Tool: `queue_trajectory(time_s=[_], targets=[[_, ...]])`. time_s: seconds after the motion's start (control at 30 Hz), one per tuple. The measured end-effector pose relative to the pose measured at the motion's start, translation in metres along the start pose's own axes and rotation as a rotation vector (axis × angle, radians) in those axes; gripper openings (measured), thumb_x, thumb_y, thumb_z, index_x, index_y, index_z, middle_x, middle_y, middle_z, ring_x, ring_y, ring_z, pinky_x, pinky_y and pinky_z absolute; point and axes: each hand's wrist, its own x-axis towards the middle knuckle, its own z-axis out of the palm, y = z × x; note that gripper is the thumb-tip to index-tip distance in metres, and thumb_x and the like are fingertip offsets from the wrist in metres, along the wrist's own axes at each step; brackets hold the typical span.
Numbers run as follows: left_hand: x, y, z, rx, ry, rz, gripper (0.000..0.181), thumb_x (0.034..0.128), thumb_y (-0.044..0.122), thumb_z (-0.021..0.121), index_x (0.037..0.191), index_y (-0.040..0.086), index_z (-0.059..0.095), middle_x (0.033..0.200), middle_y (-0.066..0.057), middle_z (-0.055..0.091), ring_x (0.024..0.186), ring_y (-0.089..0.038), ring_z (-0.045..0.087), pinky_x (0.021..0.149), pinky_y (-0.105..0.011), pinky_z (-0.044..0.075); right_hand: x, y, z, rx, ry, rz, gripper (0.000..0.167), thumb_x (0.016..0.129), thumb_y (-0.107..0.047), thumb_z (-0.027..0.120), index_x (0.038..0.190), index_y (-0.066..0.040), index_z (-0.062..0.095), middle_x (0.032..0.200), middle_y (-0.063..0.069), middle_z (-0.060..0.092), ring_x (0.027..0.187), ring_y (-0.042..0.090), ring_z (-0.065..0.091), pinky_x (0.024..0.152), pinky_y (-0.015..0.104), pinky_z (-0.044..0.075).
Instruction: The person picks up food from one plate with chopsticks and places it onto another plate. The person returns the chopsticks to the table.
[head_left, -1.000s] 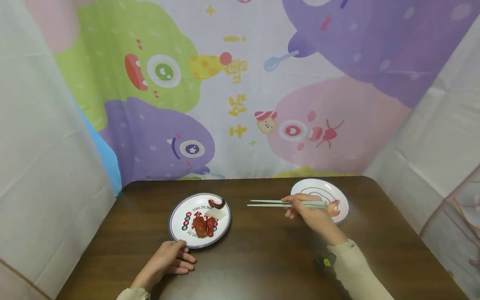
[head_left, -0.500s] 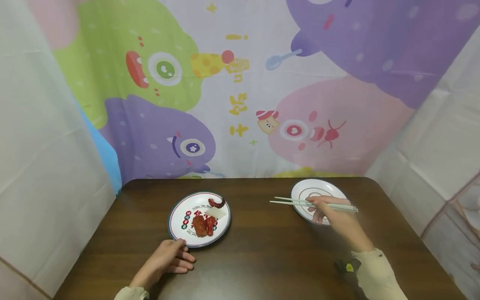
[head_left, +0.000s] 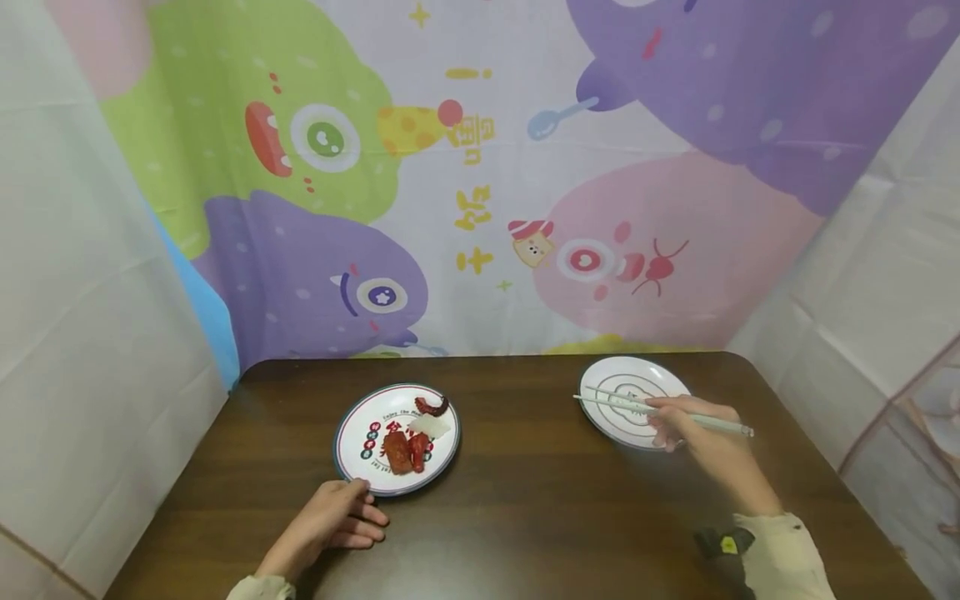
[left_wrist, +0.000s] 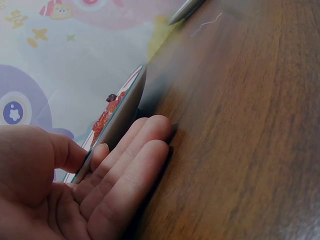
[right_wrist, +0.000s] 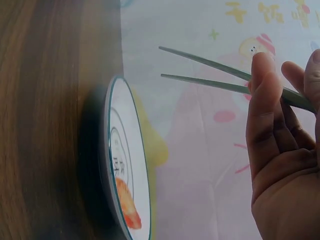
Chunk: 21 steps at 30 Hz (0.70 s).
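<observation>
My left hand [head_left: 333,521] pinches the near rim of the left plate [head_left: 351,442], thumb on top and index finger beneath, the other fingers stretched out by the table. On that plate lie a brown glazed piece that looks like a chicken wing [head_left: 397,454], a red piece [head_left: 419,454], a whitish slice [head_left: 429,427] and a dark red curled tentacle [head_left: 432,407]. My right hand [head_left: 701,433] holds pale green chopsticks [right_wrist: 205,83] above the right plate [head_left: 603,421], tips apart with nothing between them. An orange-and-white shrimp [right_wrist: 128,204] lies on this plate; my hand hides it in the head view.
Both plates stand on a dark brown wooden table [head_left: 517,500]. Behind it hangs a curtain [head_left: 480,317] with cartoon monsters. Pale cloth walls [head_left: 97,333] stand at both sides. A dark strap with a yellow mark [head_left: 726,544] sits at my right wrist.
My right hand has moved right with the chopsticks, their tips going from the middle of the table to above the right plate. The left hand and left plate have stayed put.
</observation>
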Motion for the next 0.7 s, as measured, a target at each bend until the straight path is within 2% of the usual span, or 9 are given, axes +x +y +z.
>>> queue_trajectory(time_s=[0.23,0.47,0.7], targets=[[-0.001,0.002,0.003,-0.008,0.023,-0.012,0.031,0.102,0.023,0.041,0.095,-0.001,0.058,0.082,-0.009,0.076,0.069,-0.019,0.076,0.061,-0.033,0.065,-0.005,0.001,-0.011,-0.062,0.036,-0.002,0.021,0.101,-0.009,0.064,0.116,0.001,0.074,0.075,-0.002,0.074,0.059,0.013,0.066,0.051,0.028,0.057],[-0.001,0.003,0.006,-0.02,0.026,-0.011,0.029,0.1028,0.023,0.041,0.098,-0.001,0.056,0.082,-0.01,0.076,0.069,-0.02,0.076,0.062,-0.033,0.065,-0.014,0.003,-0.026,-0.101,0.053,-0.015,0.023,0.102,-0.006,0.062,0.118,0.007,0.071,0.071,0.002,0.072,0.06,0.011,0.067,0.054,0.027,0.059],[-0.001,0.0,0.006,-0.015,0.026,-0.013,0.028,0.1019,0.023,0.041,0.097,-0.001,0.056,0.082,-0.01,0.076,0.069,-0.02,0.076,0.061,-0.033,0.065,-0.022,0.008,-0.035,-0.062,0.076,-0.061,0.019,0.1,0.002,0.06,0.114,0.011,0.071,0.073,0.004,0.073,0.061,0.012,0.069,0.052,0.026,0.058]])
